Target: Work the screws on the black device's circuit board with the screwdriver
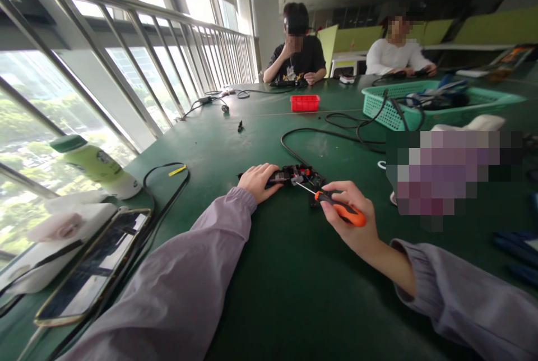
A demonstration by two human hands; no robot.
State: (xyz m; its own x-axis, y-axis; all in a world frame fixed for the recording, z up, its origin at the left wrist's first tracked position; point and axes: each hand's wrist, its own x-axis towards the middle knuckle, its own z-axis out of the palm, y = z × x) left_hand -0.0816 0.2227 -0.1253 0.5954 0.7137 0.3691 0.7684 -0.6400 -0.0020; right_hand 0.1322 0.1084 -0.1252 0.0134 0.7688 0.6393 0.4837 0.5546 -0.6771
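Note:
My left hand (261, 181) is wrapped over the left part of a black corded device (279, 176), holding it down on the green table (269, 271). The right part of the device is open, with small red and dark parts and wires showing inside. In my right hand (353, 218) is a screwdriver (345, 209) with an orange and black handle. Its thin metal shaft points left, and the tip is at the opened part of the device. Whether the tip sits in a screw is too small to tell.
A red tray (305, 103) and a small black piece (240, 126) lie beyond my hands. At the right stands a green basket (378, 109) with cables. A bottle (98, 167) and a phone (94, 268) are at the left. Two people sit across the table.

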